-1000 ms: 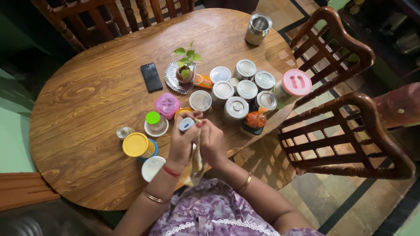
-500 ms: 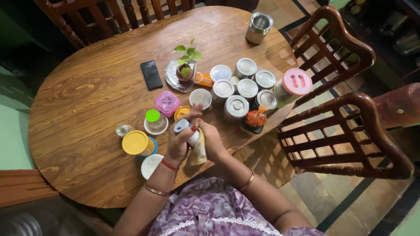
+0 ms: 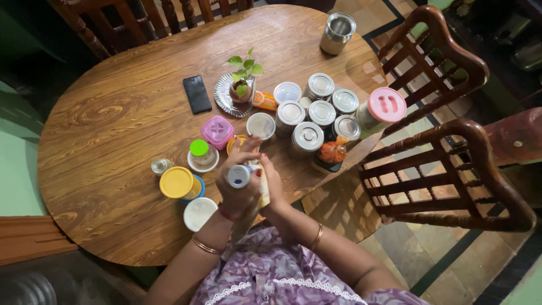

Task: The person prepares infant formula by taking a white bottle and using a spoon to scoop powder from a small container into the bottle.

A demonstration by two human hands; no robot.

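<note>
My left hand [image 3: 237, 189] grips a small white bottle with a pale blue cap [image 3: 238, 175], held upright above the near edge of the round wooden table [image 3: 113, 124]. My right hand [image 3: 272, 182] presses a beige cloth [image 3: 261, 195] against the side of the bottle. The cloth hangs down between my hands toward my lap. Both hands touch each other around the bottle. An orange-lidded container [image 3: 236, 142] stands just beyond my fingers.
Several steel-lidded jars [image 3: 307, 137] cluster at the right with a pink-lidded jar [image 3: 386, 105]. A yellow-lidded jar [image 3: 176, 182], white lid [image 3: 199, 213], green-capped jar [image 3: 199, 149], pink box [image 3: 217, 130], phone [image 3: 196, 94], potted plant [image 3: 241, 85] and steel cup [image 3: 337, 33] stand around. Wooden chairs [image 3: 451, 169] ring the table.
My left hand has lifted the bottle and turned it toward me, from beside the orange-lidded container to above the table's edge. My right hand has followed with the cloth.
</note>
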